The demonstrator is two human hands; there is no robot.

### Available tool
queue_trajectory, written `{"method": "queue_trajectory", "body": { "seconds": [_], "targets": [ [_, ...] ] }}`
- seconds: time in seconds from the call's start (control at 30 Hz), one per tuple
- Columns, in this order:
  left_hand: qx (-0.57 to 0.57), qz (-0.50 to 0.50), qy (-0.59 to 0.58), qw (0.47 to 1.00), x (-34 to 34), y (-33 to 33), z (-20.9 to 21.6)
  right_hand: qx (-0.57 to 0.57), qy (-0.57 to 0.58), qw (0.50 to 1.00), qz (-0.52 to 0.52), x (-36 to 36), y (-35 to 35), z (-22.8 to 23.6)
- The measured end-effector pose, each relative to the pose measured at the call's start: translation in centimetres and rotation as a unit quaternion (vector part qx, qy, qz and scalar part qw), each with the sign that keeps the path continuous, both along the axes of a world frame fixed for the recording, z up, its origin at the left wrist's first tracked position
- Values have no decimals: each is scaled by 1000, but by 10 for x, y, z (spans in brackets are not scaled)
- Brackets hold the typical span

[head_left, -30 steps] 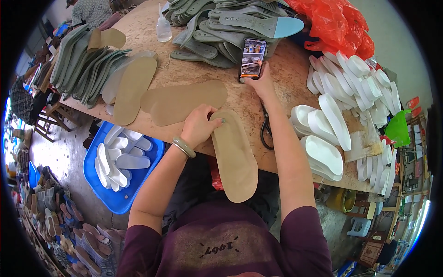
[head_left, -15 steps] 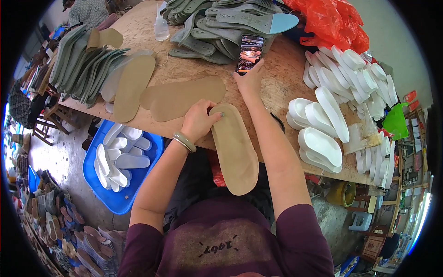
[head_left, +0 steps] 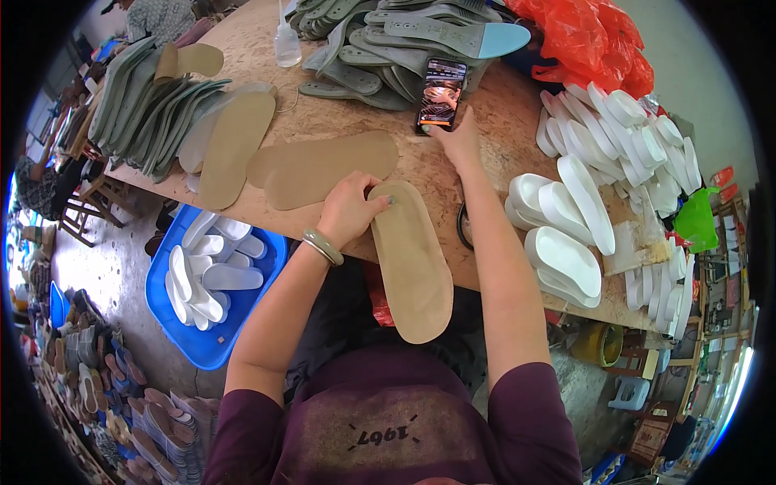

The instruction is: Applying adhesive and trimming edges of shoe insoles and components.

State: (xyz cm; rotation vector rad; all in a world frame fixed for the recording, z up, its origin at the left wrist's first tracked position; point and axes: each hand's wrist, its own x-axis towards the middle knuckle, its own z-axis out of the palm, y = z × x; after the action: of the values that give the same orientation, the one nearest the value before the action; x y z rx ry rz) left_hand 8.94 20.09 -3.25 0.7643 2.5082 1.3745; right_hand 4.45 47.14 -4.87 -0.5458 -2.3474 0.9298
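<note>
Counter (head_left: 343, 120): big wooden one, carries most of the stuff here, near edge right by the person's lap.
Grey soles (head_left: 368, 58): messy heap along the far side, plus a leaning row at the left.
Blue tub (head_left: 198, 349): sits lower than the counter, off its left side, with white pieces (head_left: 233, 277) in it.
White soles (head_left: 566, 214): bunched up on the right.
Red plastic bag (head_left: 586, 40): crumpled at the far right.
Tan insole (head_left: 414, 267): pokes out past the near edge, over the lap; two similar ones lie off to the left.
Left hand (head_left: 352, 210): pinching that insole's far end, thumb on top.
Right hand (head_left: 454, 141): thumb and fingers apart at the lower end of the phone (head_left: 442, 90), can't tell if it's gripping.
Squeeze bottle (head_left: 287, 47): clear, left of the heap.
</note>
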Motion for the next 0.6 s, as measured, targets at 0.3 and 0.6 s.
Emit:
{"method": "queue_trajectory", "body": {
  "seconds": [0.3,0.6],
  "targets": [
    [-10,-1,-7,1000,1,3,3,-233,39,959,156,-1,53,-15],
    [-13,-1,-15,1000,2,6,5,-211,35,971,109,-3,55,-12]
  ]
}}
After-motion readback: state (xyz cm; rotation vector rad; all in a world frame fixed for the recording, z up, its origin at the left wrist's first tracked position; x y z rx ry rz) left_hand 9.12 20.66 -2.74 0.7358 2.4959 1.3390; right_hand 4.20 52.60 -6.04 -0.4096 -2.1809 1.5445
